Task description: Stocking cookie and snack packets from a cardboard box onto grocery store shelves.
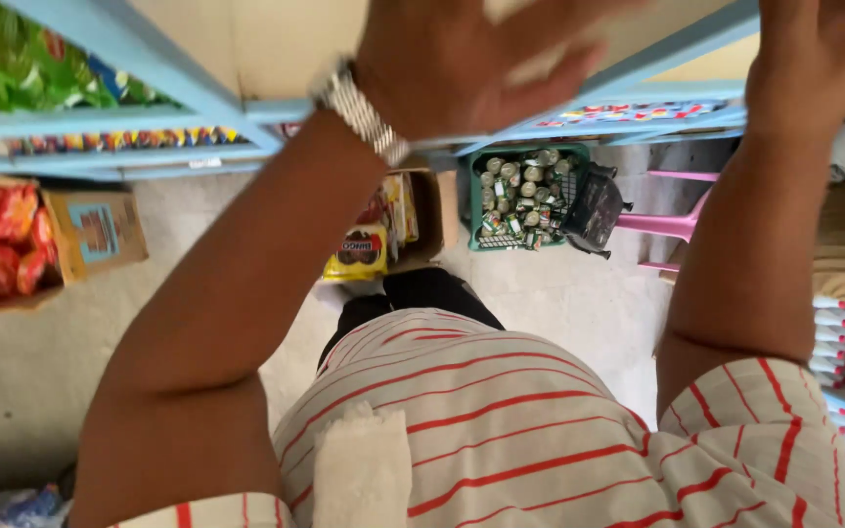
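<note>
Reaching up at 12 o'clock, the left hand (462, 59) lay spread flat with fingers open against the blue shelf frame (198, 98), a metal watch (359, 110) on its wrist, gripping nothing. At 1 o'clock the right hand (819, 49) was raised by the same frame; whether it held anything could not be told, its fingers cut off. Below, a green crate of cans (520, 196) sat on the floor beside a pink stool (672, 220).
</note>
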